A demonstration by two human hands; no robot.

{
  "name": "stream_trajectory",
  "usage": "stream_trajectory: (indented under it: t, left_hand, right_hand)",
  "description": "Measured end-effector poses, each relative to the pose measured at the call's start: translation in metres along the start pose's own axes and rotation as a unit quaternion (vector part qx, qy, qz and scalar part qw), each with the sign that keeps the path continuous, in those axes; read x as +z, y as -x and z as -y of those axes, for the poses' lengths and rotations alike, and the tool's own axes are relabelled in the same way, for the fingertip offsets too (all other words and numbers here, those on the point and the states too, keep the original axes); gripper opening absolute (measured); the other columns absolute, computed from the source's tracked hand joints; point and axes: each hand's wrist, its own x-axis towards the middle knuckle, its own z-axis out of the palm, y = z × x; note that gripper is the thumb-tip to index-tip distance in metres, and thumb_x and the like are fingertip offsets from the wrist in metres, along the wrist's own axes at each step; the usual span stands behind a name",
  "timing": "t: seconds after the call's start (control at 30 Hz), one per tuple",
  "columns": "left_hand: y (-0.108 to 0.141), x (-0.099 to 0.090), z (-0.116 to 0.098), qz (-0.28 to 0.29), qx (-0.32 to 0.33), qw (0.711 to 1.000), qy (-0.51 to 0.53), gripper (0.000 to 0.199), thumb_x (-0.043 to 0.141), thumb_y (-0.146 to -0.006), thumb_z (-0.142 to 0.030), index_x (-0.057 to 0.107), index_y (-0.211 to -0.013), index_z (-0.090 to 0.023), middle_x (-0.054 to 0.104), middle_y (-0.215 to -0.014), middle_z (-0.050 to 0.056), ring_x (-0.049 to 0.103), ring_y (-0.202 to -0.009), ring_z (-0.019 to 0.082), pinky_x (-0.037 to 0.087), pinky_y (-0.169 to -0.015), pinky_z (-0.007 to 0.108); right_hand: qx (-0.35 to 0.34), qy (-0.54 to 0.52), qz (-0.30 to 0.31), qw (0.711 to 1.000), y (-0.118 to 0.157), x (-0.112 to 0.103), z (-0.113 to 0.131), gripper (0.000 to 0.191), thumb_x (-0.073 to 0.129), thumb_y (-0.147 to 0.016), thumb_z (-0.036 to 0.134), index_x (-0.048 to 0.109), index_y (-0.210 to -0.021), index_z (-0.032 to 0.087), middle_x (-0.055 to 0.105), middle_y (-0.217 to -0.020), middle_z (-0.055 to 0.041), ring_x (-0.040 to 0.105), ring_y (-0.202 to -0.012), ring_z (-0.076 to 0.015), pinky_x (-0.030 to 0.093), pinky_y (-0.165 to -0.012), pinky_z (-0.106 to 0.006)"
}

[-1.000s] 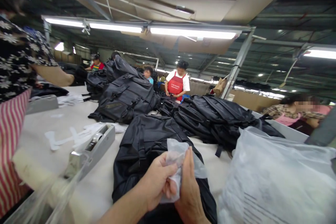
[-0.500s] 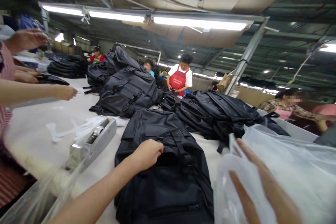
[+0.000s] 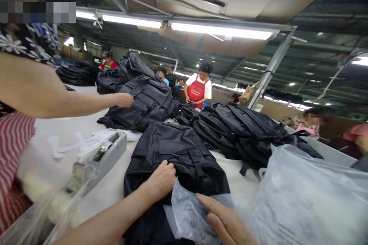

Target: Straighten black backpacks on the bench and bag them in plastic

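Note:
A black backpack (image 3: pixel 178 141) lies on the table in front of me, its top end pointing away. The closed fingers of my left hand (image 3: pixel 162 180) grip the edge of its flap near the middle. My right hand (image 3: pixel 225 218) is low over the backpack's right side, holding a thin translucent plastic bag (image 3: pixel 189 210) with printed lines of text. The bag's corner reaches close to my left fingers and covers part of the backpack. Some of my right fingers are cut off by the lower edge of the view.
At right sits a pile of translucent plastic bags (image 3: pixel 310 195). A tape dispenser (image 3: pixel 100 160) and white strips (image 3: pixel 89 139) lie at left. More black backpacks (image 3: pixel 138 103) are heaped behind. A co-worker's arm (image 3: pixel 86 99) reaches in from the left; another person (image 3: pixel 198 88) stands beyond.
My right hand has moved left from the plastic pile, bringing a plastic bag over the backpack. My left hand stays on the flap. The co-worker at left has leaned in, reaching toward the heaped backpacks.

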Motion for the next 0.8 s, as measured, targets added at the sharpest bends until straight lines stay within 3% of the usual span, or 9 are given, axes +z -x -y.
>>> stream_trajectory:
  t: [0.1,0.2,0.33,0.43,0.5,0.53,0.6,0.67,0.8]
  left_hand:
    - [0.000,0.002,0.003,-0.021,-0.012,0.999,0.024,0.018,0.052,-0.088,-0.012,0.068,-0.081,-0.012,0.067,-0.087,0.012,0.057,-0.091,0.025,0.038,-0.076,0.039]
    - [0.007,-0.009,0.002,-0.012,-0.036,0.998,0.052,0.023,0.046,-0.086,-0.008,0.069,-0.083,-0.011,0.068,-0.089,0.013,0.060,-0.093,0.026,0.041,-0.081,0.042]
    - [0.037,-0.036,-0.005,0.016,-0.034,0.975,0.218,0.039,0.045,-0.072,0.000,0.068,-0.098,-0.017,0.068,-0.109,0.009,0.058,-0.109,0.024,0.040,-0.098,0.042]
    - [0.063,-0.044,-0.019,0.038,-0.029,0.939,0.340,0.059,0.059,-0.065,-0.011,0.058,-0.123,-0.019,0.056,-0.134,0.008,0.045,-0.127,0.024,0.025,-0.116,0.043]
    - [0.072,-0.040,-0.032,0.029,-0.094,0.930,0.355,0.059,0.067,-0.067,-0.024,0.055,-0.124,-0.017,0.055,-0.133,0.011,0.045,-0.125,0.028,0.029,-0.113,0.045]
    - [0.074,-0.036,-0.040,0.018,-0.133,0.929,0.343,0.047,0.065,-0.072,-0.028,0.058,-0.117,-0.016,0.058,-0.127,0.011,0.048,-0.119,0.029,0.035,-0.107,0.044]
    - [0.075,-0.028,-0.054,-0.004,-0.190,0.930,0.314,0.020,0.051,-0.082,-0.023,0.062,-0.098,-0.017,0.064,-0.109,0.010,0.054,-0.104,0.026,0.041,-0.093,0.040]
    - [0.076,-0.026,-0.065,0.007,-0.206,0.926,0.317,0.015,0.046,-0.083,-0.017,0.061,-0.084,-0.018,0.067,-0.094,0.006,0.058,-0.092,0.023,0.040,-0.080,0.034]
    - [0.092,-0.041,-0.071,0.136,-0.159,0.903,0.375,0.003,0.061,-0.073,-0.021,0.062,-0.071,-0.019,0.066,-0.079,0.002,0.059,-0.080,0.020,0.032,-0.065,0.027]
  right_hand:
    - [0.024,0.027,0.012,0.999,-0.003,-0.015,0.010,0.030,0.049,-0.095,0.031,0.066,-0.119,0.028,0.067,-0.124,-0.0044,0.065,-0.111,-0.0215,0.055,-0.093,-0.031]
    - [0.050,0.075,0.064,0.994,-0.014,-0.011,0.017,0.040,0.057,-0.084,0.018,0.063,-0.123,0.022,0.064,-0.128,-0.0079,0.063,-0.113,-0.0230,0.054,-0.093,-0.032]
    - [0.131,0.143,0.121,0.974,-0.029,0.000,0.022,0.046,0.060,-0.080,0.013,0.060,-0.125,0.019,0.068,-0.113,-0.0094,0.067,-0.101,-0.0254,0.054,-0.082,-0.033]
    - [0.170,0.171,0.154,0.958,-0.035,0.003,0.027,0.028,0.057,-0.084,0.013,0.065,-0.109,0.020,0.070,-0.099,-0.0066,0.068,-0.092,-0.0244,0.049,-0.073,-0.029]
    - [0.174,0.181,0.170,0.953,-0.037,0.003,0.030,0.019,0.054,-0.086,0.012,0.066,-0.097,0.021,0.070,-0.096,-0.0056,0.067,-0.090,-0.0235,0.044,-0.069,-0.027]
    - [0.168,0.182,0.174,0.953,-0.037,0.003,0.031,0.018,0.052,-0.087,0.012,0.065,-0.094,0.021,0.069,-0.095,-0.0052,0.067,-0.088,-0.0227,0.042,-0.066,-0.027]
    - [0.155,0.184,0.160,0.957,-0.038,-0.001,0.030,0.019,0.046,-0.090,0.012,0.062,-0.091,0.022,0.067,-0.092,-0.0043,0.066,-0.082,-0.0205,0.038,-0.062,-0.026]
    - [0.159,0.186,0.110,0.963,-0.039,-0.008,0.028,0.023,0.038,-0.094,0.014,0.059,-0.088,0.021,0.063,-0.088,-0.0038,0.064,-0.075,-0.0184,0.036,-0.059,-0.026]
    - [0.149,0.136,-0.027,0.979,-0.045,-0.021,0.028,0.029,0.028,-0.098,0.025,0.052,-0.083,0.022,0.058,-0.084,-0.0033,0.059,-0.069,-0.0160,0.038,-0.059,-0.026]
